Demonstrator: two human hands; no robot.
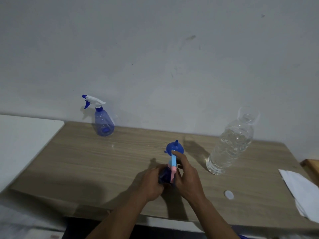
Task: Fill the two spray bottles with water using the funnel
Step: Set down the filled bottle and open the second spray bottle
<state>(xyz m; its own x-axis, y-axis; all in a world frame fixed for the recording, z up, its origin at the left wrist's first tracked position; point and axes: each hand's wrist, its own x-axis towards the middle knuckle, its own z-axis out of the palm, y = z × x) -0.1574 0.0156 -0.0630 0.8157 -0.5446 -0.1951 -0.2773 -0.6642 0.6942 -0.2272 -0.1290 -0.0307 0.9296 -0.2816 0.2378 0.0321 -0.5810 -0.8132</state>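
1. Looking through the head camera, the only view you have, both your hands are on the near spray bottle [165, 175] at the front middle of the table [86, 161]. Your left hand [151, 181] is wrapped round its dark blue body. Your right hand [187, 176] curls its fingers about the pale blue and pink spray head [173, 161], forefinger stretched along the top.
2. I judge you are unscrewing that head. Grip too loosely with the left hand and the body may turn with the head, so nothing loosens. Squeeze too hard and the thin plastic could buckle.
3. The funnel [175, 149] sits mouth-down, spout up, just behind your right forefinger; whether the two touch I cannot tell. A jerk as the head comes free could knock it away across the table.
4. The water bottle [231, 144] stands to your right and seems open; a small white disc [229, 194], likely its cap, lies near the front edge. Swing your right arm outward and you could topple it, flooding the table and the white paper [302, 187] beside it.
5. The other spray bottle [103, 121] stands at the back left by the wall, head on, well apart from your hands. It is in no danger now, but it has yet to be opened.
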